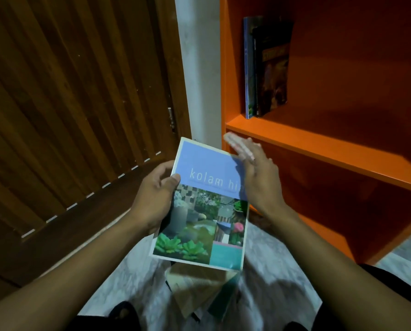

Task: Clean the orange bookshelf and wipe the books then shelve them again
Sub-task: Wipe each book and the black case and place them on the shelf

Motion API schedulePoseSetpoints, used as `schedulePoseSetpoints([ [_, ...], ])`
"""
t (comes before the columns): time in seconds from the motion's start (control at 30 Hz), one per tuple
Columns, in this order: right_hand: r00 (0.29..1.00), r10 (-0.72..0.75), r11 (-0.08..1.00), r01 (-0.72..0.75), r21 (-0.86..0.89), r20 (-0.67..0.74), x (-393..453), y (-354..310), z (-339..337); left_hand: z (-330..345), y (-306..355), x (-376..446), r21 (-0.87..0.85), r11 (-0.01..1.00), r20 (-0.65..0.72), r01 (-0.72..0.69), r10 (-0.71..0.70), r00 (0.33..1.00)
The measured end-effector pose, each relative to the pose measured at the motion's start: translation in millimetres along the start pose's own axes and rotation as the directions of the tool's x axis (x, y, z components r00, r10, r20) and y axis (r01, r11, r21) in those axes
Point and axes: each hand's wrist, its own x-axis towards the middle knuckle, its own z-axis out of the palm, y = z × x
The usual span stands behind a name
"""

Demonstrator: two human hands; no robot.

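Book [206, 206]: held flat, cover up, above the lap and just left of the bookshelf; cover upper part blue, lower part a patchwork of garden and pond photographs with a teal block at the lower right corner.
Cover writing: "kolam hi" legible in pale letters on the blue band; rest of the title hidden behind the right hand; a line of smaller print beneath, too fine to read.
Left hand [155, 199]: grips the left edge of the book, thumb lying on the cover, fingers curled under the edge.
Right hand [257, 173]: over the upper right part of the cover, fingers straight and close together, blurred at the tips; contact with the cover cannot be told; nothing pinched.
Bookshelf [319, 149]: orange, at right, standing on the floor; one shelf board crossing the view, a compartment above and another below.
Shelved books [266, 68]: two, upright, pushed to the left wall of the upper compartment; outer one thin and blue, inner one dark with a yellowish title band, lettering blurred and unreadable.
Lower compartment: in shadow, contents not discernible.
Stack [199, 290]: further books lying on the floor below the held book, beige and dark green covers showing, no readable writing.
Door [68, 115]: brown slatted wood, at left, with a metal hinge near its right edge.
Floor [271, 295]: pale, marbled.
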Motion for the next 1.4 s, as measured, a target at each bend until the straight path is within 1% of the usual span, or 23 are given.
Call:
schedulePoseSetpoints([
  [0.03,0.998,-0.017,0.999,0.02,-0.05,0.065,-5.5,-4.0,5.8,2.2,1.2,0.0,-0.013,1.0,-0.001,-0.01,0.01,1.0],
  [0.07,0.994,-0.033,0.999,0.037,-0.035,0.102,-11.2,-4.6,12.8,4.2,2.5,0.4,-0.039,0.999,-0.002,-0.013,0.013,1.0],
  [0.17,0.988,-0.091,0.992,0.078,0.098,0.128,-30.0,-8.1,28.7,8.2,6.8,2.1,-0.151,0.989,-0.03,0.002,-0.007,1.0],
  [0.23,0.974,-0.143,0.984,0.121,0.132,0.174,-43.1,-8.5,36.9,6.5,7.6,7.6,-0.199,0.98,-0.088,0.012,-0.03,0.996],
  [0.33,0.95,-0.174,0.977,0.135,0.162,0.259,-60.2,-8.5,45.8,-4.4,3.8,21.2,-0.319,0.946,-0.201,0.062,-0.131,0.971],
  [0.43,0.913,-0.192,0.975,0.136,0.175,0.359,-73.3,-8.5,48.8,-17.6,-1.1,32.6,-0.383,0.915,-0.252,0.124,-0.232,0.939],
  [0.5,0.876,-0.228,0.972,0.181,0.149,0.425,-78.5,-8.1,48.8,-24.5,-4.1,37.3,-0.382,0.914,-0.293,0.136,-0.26,0.92],
  [0.57,0.823,-0.251,0.968,0.211,0.135,0.509,-81.8,-10.0,47.2,-29.7,-6.1,40.1,-0.335,0.933,-0.339,0.133,-0.251,0.907],
  [0.67,0.743,-0.191,0.974,0.225,0.029,0.642,-74.9,-12.6,41.3,-34.2,-11.3,42.8,-0.247,0.96,-0.364,0.132,-0.219,0.905],
  [0.73,0.719,-0.137,0.979,0.202,-0.016,0.682,-65.3,-14.5,34.2,-35.2,-12.3,42.2,-0.207,0.969,-0.37,0.136,-0.206,0.906],
  [0.8,0.755,-0.105,0.989,0.149,-0.013,0.647,-52.4,-15.3,25.7,-35.9,-12.9,40.8,-0.174,0.976,-0.347,0.134,-0.188,0.919],
  [0.87,0.827,-0.049,0.998,0.067,-0.011,0.56,-38.9,-16.3,14.5,-34.0,-10.3,35.4,-0.123,0.982,-0.303,0.141,-0.173,0.937],
  [0.93,0.906,0.022,1.0,-0.023,-0.002,0.423,-28.1,-16.4,6.0,-28.8,-8.5,28.4,-0.08,0.986,-0.232,0.144,-0.159,0.96],
  [1.0,0.961,0.076,0.993,-0.097,0.066,0.265,-23.1,-17.5,1.9,-20.4,-6.5,20.5,-0.061,0.989,-0.149,0.133,-0.14,0.979],
  [1.07,0.982,0.115,0.975,-0.14,0.17,0.148,-20.4,-22.5,2.7,-8.2,-4.6,11.5,-0.061,0.99,-0.071,0.124,-0.128,0.989],
  [1.13,0.989,0.127,0.968,-0.141,0.209,0.078,-17.0,-27.1,7.7,6.2,-4.9,2.6,-0.072,0.989,0.018,0.127,-0.126,0.992],
  [1.2,0.993,0.093,0.971,-0.107,0.214,0.072,-17.8,-30.6,17.2,21.4,-4.5,-5.9,-0.094,0.985,0.091,0.144,-0.135,0.987],
  [1.27,0.991,0.07,0.977,-0.092,0.194,0.115,-23.4,-31.9,29.0,32.0,-4.9,-9.7,-0.14,0.973,0.127,0.184,-0.167,0.978],
  [1.33,0.99,0.06,0.974,-0.086,0.209,0.128,-29.7,-31.0,38.5,36.7,-4.7,-10.3,-0.196,0.955,0.126,0.224,-0.202,0.971],
  [1.4,0.99,0.02,0.971,-0.051,0.232,0.137,-35.4,-30.7,44.6,37.2,-4.7,-7.8,-0.263,0.927,0.106,0.267,-0.247,0.963],
])
